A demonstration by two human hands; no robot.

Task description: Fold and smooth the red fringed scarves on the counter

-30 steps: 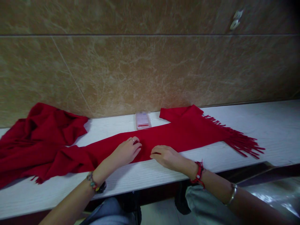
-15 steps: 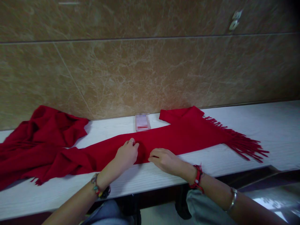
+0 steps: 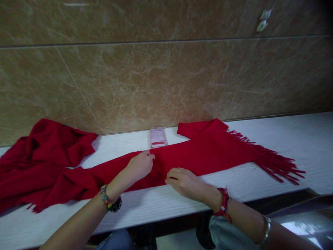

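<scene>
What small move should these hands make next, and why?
Perhaps the left hand should smooth the scarf leftward, the right hand steadying its near edge: the cloth lies fairly flat mid-length but looks rumpled further left.

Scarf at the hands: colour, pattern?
The scarf is solid red, no pattern visible; the head view shows it.

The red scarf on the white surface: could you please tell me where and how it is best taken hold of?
I would probably pinch the red scarf by its near edge, right of the right hand, coming from the front: that stretch lies flat and straight, while the cloth at far left is bunched.
</scene>
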